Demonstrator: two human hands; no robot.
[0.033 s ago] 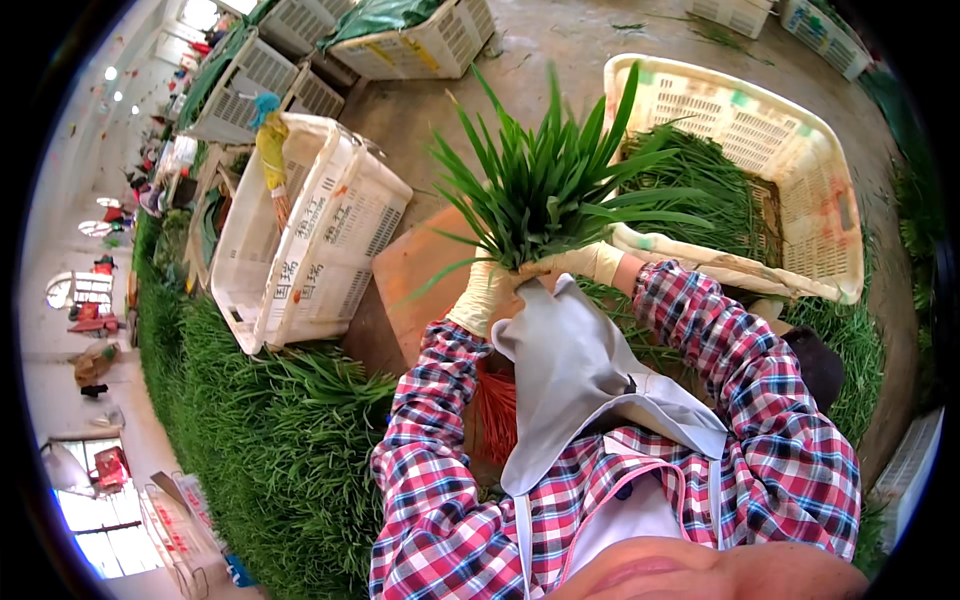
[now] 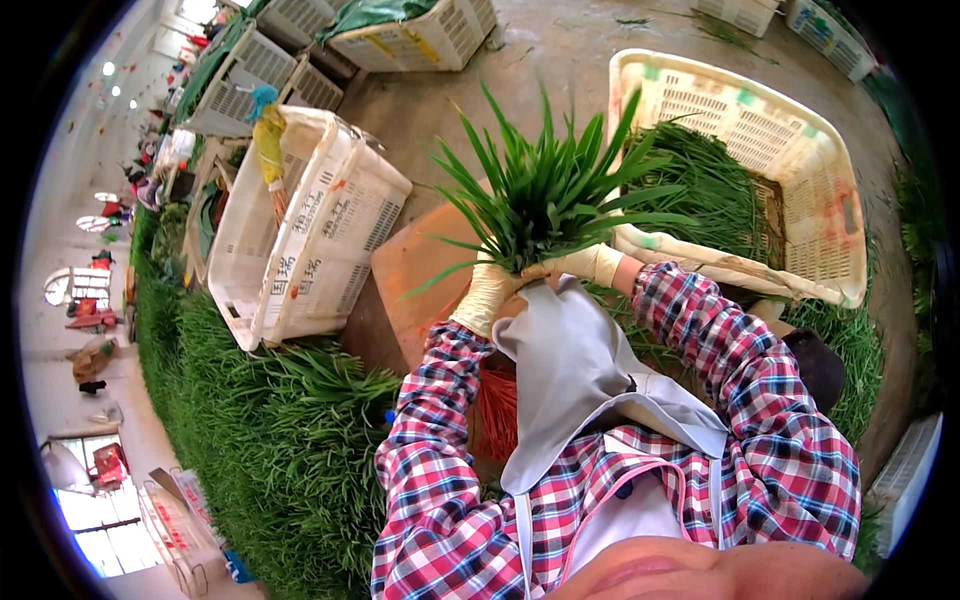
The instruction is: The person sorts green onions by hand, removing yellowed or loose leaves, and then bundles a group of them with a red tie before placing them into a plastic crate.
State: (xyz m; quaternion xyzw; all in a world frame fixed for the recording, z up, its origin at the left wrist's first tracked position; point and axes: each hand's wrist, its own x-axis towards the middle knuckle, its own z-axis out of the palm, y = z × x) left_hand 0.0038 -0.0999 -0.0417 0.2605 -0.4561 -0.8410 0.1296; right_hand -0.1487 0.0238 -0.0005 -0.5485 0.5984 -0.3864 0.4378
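Upright in front of me stands a bunch of long flat green leaves [image 2: 550,190], its tips fanned outward and its base near the grey apron [image 2: 560,390]. My left hand [image 2: 485,298], in a pale glove, is closed around the left side of the base. From the right, my right hand [image 2: 597,264], gloved alike, grips the base too, its fingers reaching across the front. The stem ends are mostly hidden by the gloves. Red strings [image 2: 497,405] hang below my left hand, beside the apron. An orange-brown board [image 2: 405,275] lies behind the bunch.
A cream plastic crate [image 2: 835,230] with loose green leaves inside is at the right. White crates [image 2: 335,220] stand at the left, with a yellow-wrapped brush [image 2: 268,145] against them. A large heap of greens [image 2: 270,440] fills the left side. More crates [image 2: 420,45] are farther back.
The bunch's leaf tips have dropped slightly and spread a little differently. Both hands keep their hold at the base, almost in the same place.
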